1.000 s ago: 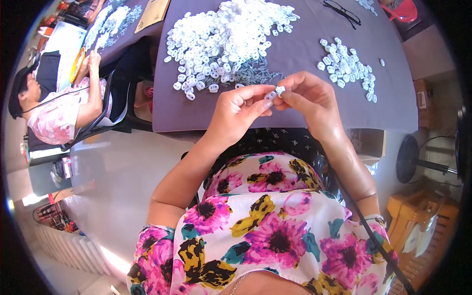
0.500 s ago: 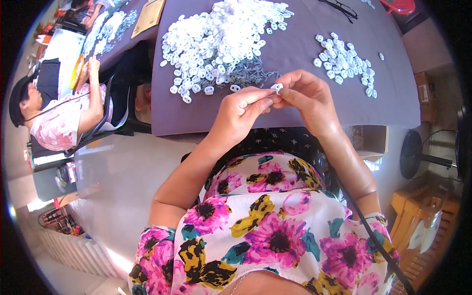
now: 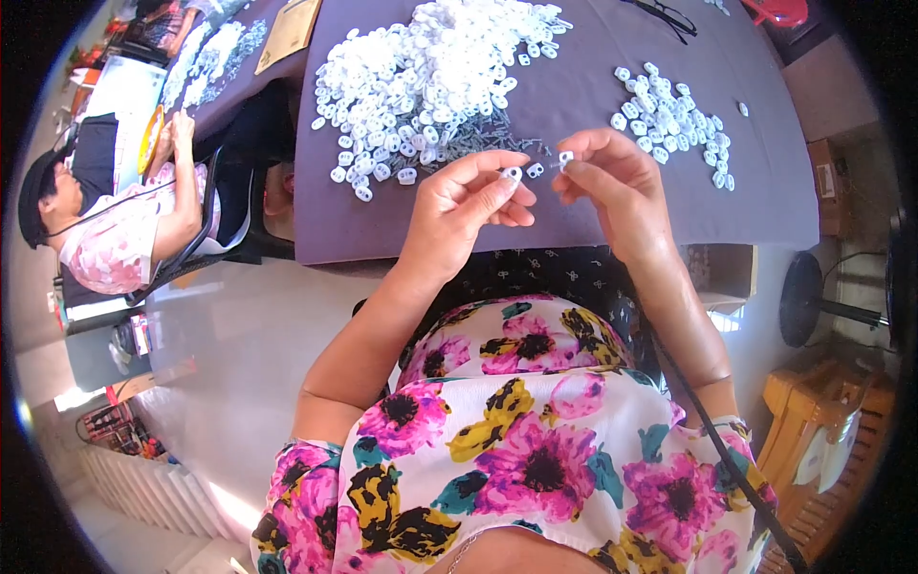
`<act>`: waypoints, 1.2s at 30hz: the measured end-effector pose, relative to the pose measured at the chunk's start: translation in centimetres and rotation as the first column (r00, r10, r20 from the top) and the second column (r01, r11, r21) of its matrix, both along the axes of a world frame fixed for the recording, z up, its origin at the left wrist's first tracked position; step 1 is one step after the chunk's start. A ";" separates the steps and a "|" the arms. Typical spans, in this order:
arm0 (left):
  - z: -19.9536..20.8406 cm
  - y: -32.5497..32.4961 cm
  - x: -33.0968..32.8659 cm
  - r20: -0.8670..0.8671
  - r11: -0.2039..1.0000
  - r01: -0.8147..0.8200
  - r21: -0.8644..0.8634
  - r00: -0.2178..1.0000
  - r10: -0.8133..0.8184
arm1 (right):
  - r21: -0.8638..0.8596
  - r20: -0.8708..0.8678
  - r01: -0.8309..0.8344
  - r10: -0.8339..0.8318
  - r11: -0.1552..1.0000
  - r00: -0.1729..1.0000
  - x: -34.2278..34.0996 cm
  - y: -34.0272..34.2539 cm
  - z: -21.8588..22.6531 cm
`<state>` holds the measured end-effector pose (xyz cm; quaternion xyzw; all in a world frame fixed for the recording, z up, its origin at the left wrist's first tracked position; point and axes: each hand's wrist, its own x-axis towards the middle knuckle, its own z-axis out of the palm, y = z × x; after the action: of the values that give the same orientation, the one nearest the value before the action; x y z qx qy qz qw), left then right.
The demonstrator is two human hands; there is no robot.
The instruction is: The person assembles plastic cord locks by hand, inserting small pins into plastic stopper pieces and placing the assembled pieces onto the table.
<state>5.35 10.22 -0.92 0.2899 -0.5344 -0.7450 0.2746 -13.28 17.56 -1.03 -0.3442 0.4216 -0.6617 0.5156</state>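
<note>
Between thumb and index finger, my left hand (image 3: 470,203) pinches a small white two-hole plastic piece (image 3: 513,174). My right hand (image 3: 617,191) grips another white two-hole piece (image 3: 566,158) at its fingertips; a thin grey bit seems to stick out on its left side. The two hands are apart, just above the near part of the table. In the gap between them a loose white piece (image 3: 535,170) lies on the cloth. Beyond my left hand spreads a big heap of white pieces (image 3: 421,72), with thin grey pins (image 3: 475,134) along its near edge.
A smaller group of white pieces (image 3: 660,110) lies to the right on the grey tablecloth (image 3: 746,191). Black glasses (image 3: 665,14) rest at the far edge. Another person (image 3: 124,210) sits at a table on the left. A black fan (image 3: 801,298) stands at right.
My hands were together at one white piece; now they have separated, the right one moving right. Each hand now shows a white piece at its fingertips.
</note>
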 end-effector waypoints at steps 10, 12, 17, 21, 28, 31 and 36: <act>-0.3 0.5 -0.3 -0.171 0.982 -0.070 -0.177 0.984 0.039 | 0.036 -0.021 -0.106 0.107 0.994 0.994 0.9 0.4 0.2; -0.2 0.7 -0.3 -0.169 0.975 -0.058 -0.214 0.985 0.022 | 0.043 -0.021 -0.119 0.120 0.992 0.993 1.0 0.4 0.1; -0.1 0.7 -0.4 -0.115 0.965 -0.042 -0.260 0.993 0.012 | 0.028 -0.001 -0.127 0.127 0.991 0.992 1.1 0.4 0.0; -0.2 0.7 -0.2 -0.111 0.959 -0.057 -0.279 0.993 0.027 | 0.041 -0.018 -0.127 0.128 0.991 0.992 1.0 0.3 0.3; -0.3 0.9 -0.4 -0.122 0.947 -0.081 -0.311 0.992 0.044 | 0.056 -0.056 -0.121 0.124 0.991 0.991 1.0 0.2 0.2; -0.5 0.9 -0.3 -0.130 0.947 -0.099 -0.305 0.990 0.062 | 0.056 -0.070 -0.117 0.121 0.992 0.990 1.1 0.3 0.3; -0.4 0.6 0.0 -0.146 0.972 -0.051 -0.229 0.989 0.017 | 0.072 -0.098 -0.090 0.097 0.993 0.990 1.0 0.4 0.4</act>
<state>5.31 10.79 -1.35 0.2106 -0.5917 -0.6915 0.3569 -12.31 18.00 -0.63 -0.3792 0.4526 -0.6041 0.5352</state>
